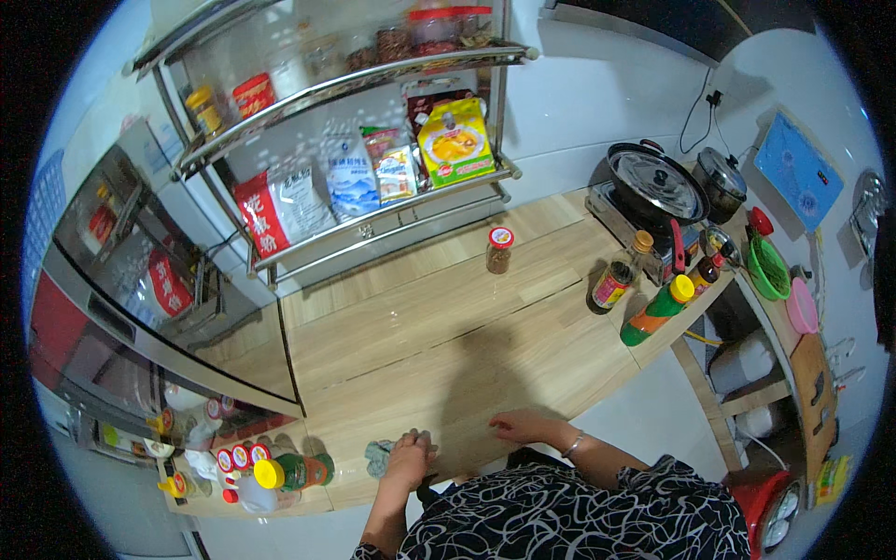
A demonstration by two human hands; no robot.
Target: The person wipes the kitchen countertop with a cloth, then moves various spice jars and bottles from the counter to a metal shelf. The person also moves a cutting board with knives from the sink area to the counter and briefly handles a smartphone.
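At the front edge of the wooden counter point(392, 350), my left hand point(409, 458) presses down on a crumpled grey-green cloth point(378, 456), most of which shows beside the fingers. My right hand point(528, 426), with a bracelet on the wrist, hovers over or rests on the counter edge, its fingers loosely bent and nothing seen in them. Farther back on the counter stands a small glass jar point(499, 255) with a red-and-white lid and brown contents.
Bottles and red-lidded jars point(241, 458) crowd the left end, beside a dark glass-fronted cabinet point(182, 280). On the right stand a dark sauce bottle point(614, 280), a green bottle point(658, 311) and a lidded wok point(658, 185) on a stove. A metal rack point(364, 217) with food packets hangs behind.
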